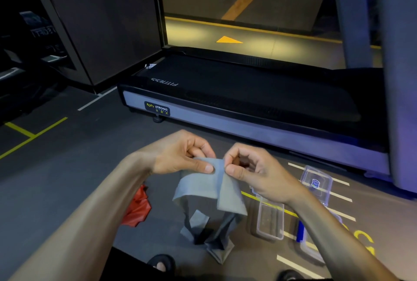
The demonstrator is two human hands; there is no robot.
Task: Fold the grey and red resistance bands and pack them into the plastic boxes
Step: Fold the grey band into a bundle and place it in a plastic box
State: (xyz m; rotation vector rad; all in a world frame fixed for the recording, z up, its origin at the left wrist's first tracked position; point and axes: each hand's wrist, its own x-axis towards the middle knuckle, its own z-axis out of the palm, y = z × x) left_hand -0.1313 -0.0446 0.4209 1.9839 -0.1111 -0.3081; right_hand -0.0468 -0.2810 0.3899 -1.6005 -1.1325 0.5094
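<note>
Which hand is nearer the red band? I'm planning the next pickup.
Left. The red band lies on the floor just under the left hand and forearm; the right hand is farther, beyond the grey band.

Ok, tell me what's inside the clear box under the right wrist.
The clear box on the floor looks empty: only the floor's yellow line shows through it. Its near-right end is covered by the right forearm, so that part can't be checked.
</note>
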